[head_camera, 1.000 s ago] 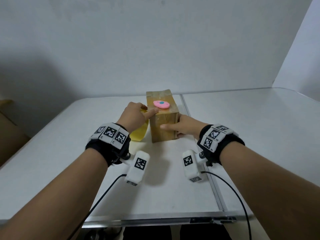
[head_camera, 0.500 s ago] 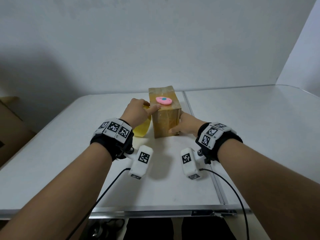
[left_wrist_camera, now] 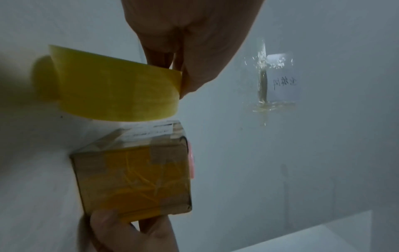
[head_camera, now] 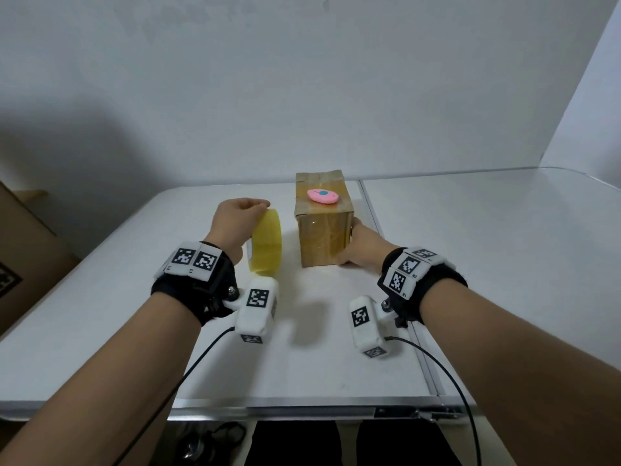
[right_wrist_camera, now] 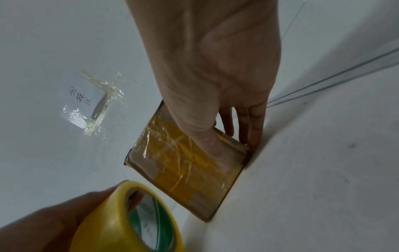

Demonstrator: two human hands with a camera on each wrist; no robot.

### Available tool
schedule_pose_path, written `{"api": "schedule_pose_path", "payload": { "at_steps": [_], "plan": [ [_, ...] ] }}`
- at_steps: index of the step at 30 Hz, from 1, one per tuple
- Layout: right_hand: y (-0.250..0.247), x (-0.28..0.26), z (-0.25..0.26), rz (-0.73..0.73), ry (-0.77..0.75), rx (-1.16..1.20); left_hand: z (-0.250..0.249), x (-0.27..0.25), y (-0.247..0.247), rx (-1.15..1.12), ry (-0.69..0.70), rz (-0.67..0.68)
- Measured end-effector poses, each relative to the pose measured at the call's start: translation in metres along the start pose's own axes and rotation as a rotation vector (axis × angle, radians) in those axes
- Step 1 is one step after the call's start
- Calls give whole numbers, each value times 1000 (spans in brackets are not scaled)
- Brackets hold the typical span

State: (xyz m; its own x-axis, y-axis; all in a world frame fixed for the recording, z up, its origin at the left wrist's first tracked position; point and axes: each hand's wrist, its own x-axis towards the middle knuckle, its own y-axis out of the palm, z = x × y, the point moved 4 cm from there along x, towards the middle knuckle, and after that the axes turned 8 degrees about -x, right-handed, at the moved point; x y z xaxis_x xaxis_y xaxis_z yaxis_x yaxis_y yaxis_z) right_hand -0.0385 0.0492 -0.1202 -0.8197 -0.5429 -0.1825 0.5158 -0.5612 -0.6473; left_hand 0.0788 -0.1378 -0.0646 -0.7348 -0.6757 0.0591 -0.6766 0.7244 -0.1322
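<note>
A tape-wrapped cardboard box (head_camera: 322,230) stands upright at the middle of the white table (head_camera: 141,297). A pink oval object (head_camera: 322,196) with a blue dot lies on its top. My right hand (head_camera: 356,242) holds the box at its lower right corner, thumb on the near face, fingers along the right side (right_wrist_camera: 248,122). My left hand (head_camera: 258,206) grips a yellow tape roll (head_camera: 267,242) from above, held on edge just left of the box and apart from it. The left wrist view shows the roll (left_wrist_camera: 114,92) above the box (left_wrist_camera: 134,180).
A large brown carton (head_camera: 20,257) stands off the table's left edge. A metal seam (head_camera: 396,284) runs front to back just right of the box. A small paper note under clear tape (right_wrist_camera: 95,104) is stuck on the white surface behind. The white wall is close behind the box.
My left hand has drawn back from the box's top edge to the left, taking the tape roll with it into plain sight. The right hand stays on the box.
</note>
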Motion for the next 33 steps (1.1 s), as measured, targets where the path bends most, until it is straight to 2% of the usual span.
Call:
{"api": "schedule_pose_path", "payload": {
  "at_steps": [4, 8, 11, 14, 16, 18, 24, 33],
  "plan": [
    [-7, -2, 6, 26, -24, -63, -2, -6, -14, -33, 5, 53],
    [-21, -7, 14, -168, -105, 32, -8, -21, -15, -3, 25, 103],
    [-31, -23, 28, -336, -332, 81, -8, -29, -11, -6, 10, 131],
    [-26, -34, 44, -319, -510, -142, -8, -33, -7, -2, 6, 131],
    [-22, -34, 50, -299, -506, -317, -7, -34, -6, -1, 1, 129],
    [-22, -31, 52, -342, -472, -418, -5, -34, -6, -1, -4, 123],
    [-19, -27, 59, -472, -440, -542, -2, -34, -7, -14, -3, 116],
    [-20, -18, 54, -454, -447, -375, -1, -34, -8, -21, -2, 129]
  ]
}}
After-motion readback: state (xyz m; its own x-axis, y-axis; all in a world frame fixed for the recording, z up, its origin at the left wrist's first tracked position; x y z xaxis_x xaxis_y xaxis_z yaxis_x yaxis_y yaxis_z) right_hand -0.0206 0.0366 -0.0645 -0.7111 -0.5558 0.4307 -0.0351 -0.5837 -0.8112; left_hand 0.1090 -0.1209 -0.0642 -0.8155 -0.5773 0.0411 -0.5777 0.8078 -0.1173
